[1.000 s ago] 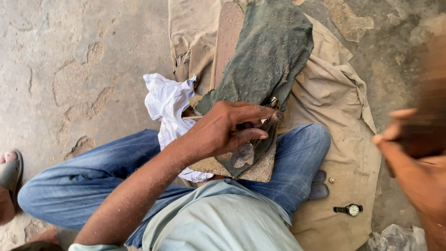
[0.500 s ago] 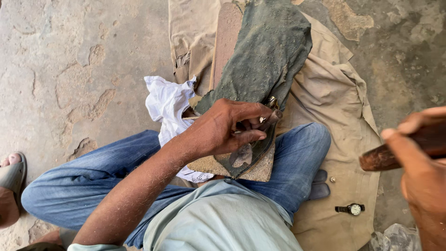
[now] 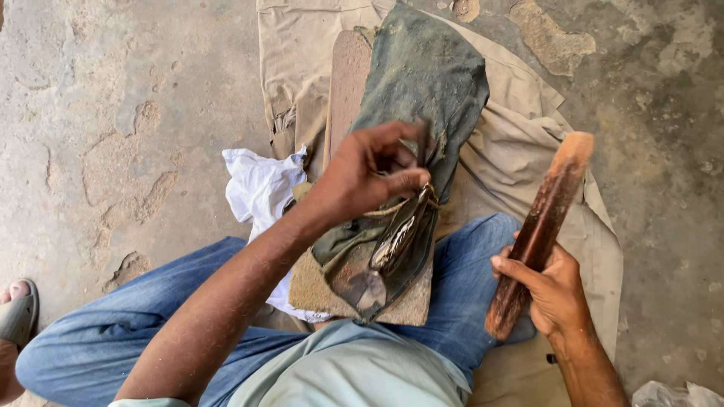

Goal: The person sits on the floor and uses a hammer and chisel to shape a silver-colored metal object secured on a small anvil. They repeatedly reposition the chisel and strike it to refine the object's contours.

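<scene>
My left hand (image 3: 373, 177) pinches the upper end of a slim shiny metal tool (image 3: 396, 241) that lies on a dark green cloth (image 3: 426, 83) over a wooden board (image 3: 347, 83) across my lap. My right hand (image 3: 554, 290) grips the lower part of a brown wooden stick (image 3: 539, 226), held upright to the right of my knee. The stick is apart from the metal tool.
A beige cloth (image 3: 528, 158) is spread under the board on the rough stone floor (image 3: 113, 113). A crumpled white cloth (image 3: 260, 188) lies left of the board. A foot in a sandal (image 3: 15, 313) shows at the left edge. Crumpled clear plastic (image 3: 675, 393) lies at the bottom right.
My right hand has come in from the right edge and now holds the wooden stick upright beside my knee. My left hand has shifted up along the metal tool, exposing its length.
</scene>
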